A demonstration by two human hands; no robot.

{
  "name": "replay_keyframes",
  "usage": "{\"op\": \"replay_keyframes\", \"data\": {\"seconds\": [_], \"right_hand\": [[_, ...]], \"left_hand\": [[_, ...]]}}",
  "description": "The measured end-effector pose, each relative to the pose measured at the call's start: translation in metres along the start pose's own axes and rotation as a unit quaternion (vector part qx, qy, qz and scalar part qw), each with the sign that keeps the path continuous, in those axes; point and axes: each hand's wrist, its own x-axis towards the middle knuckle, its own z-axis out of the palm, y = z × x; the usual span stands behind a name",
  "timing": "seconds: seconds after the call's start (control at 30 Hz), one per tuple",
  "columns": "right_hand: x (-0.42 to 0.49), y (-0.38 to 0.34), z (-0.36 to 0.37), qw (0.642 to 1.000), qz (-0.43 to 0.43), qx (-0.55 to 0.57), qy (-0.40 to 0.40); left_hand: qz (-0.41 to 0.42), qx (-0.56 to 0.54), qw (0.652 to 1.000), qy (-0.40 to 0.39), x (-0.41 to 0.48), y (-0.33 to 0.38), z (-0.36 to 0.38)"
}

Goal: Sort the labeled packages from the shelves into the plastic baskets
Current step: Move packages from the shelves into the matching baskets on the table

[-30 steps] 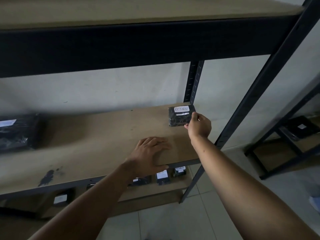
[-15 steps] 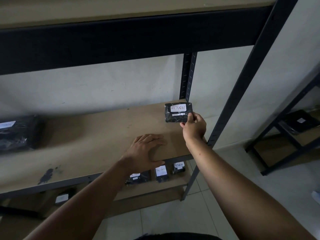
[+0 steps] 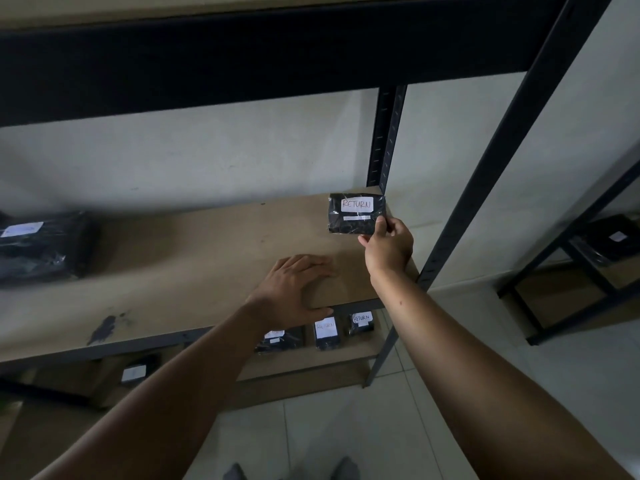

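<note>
My right hand (image 3: 389,245) pinches the lower right corner of a small black package (image 3: 351,221) with a white label reading RETURN, holding it upright above the right end of the brown shelf board (image 3: 194,258). My left hand (image 3: 294,292) rests flat on that board near its front edge, fingers spread, holding nothing. A larger black package with a white label (image 3: 41,245) lies at the far left of the same shelf. On the shelf below sit three small black labelled packages (image 3: 325,332), one partly hidden by my left arm. No basket is in view.
A dark steel beam (image 3: 242,60) of the upper shelf crosses overhead. Black uprights (image 3: 491,161) frame the right end. A second rack (image 3: 588,271) at the right holds another black package (image 3: 613,237). Another labelled package (image 3: 135,374) sits low left. Tiled floor lies below.
My right hand has lifted the RETURN package off the shelf and tilted its label toward me. My left hand has stayed flat on the board.
</note>
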Motion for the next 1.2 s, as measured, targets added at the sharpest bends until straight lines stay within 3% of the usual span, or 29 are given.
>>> {"op": "replay_keyframes", "data": {"seconds": [0.33,0.6,0.83,1.07,1.13,1.2], "right_hand": [[-0.039,-0.004,0.007,1.000,-0.014,0.002,-0.027],[-0.146,0.005,0.051,0.999,-0.009,0.007,-0.050],[-0.297,0.044,0.109,0.992,-0.006,-0.002,-0.125],[-0.453,0.092,0.164,0.974,-0.020,-0.049,-0.219],[-0.501,0.107,0.178,0.966,-0.047,-0.078,-0.241],[-0.545,0.122,0.194,0.953,-0.084,-0.123,-0.263]], "left_hand": [[0.019,0.040,0.998,0.038,-0.026,0.008,-0.002],[-0.096,-0.025,0.982,0.162,-0.159,-0.019,-0.025],[-0.211,-0.034,0.954,0.209,-0.324,-0.069,-0.069],[-0.363,-0.107,0.893,0.241,-0.493,-0.107,-0.089],[-0.415,-0.161,0.859,0.253,-0.541,-0.113,-0.101],[-0.467,-0.245,0.804,0.276,-0.585,-0.116,-0.114]]}}
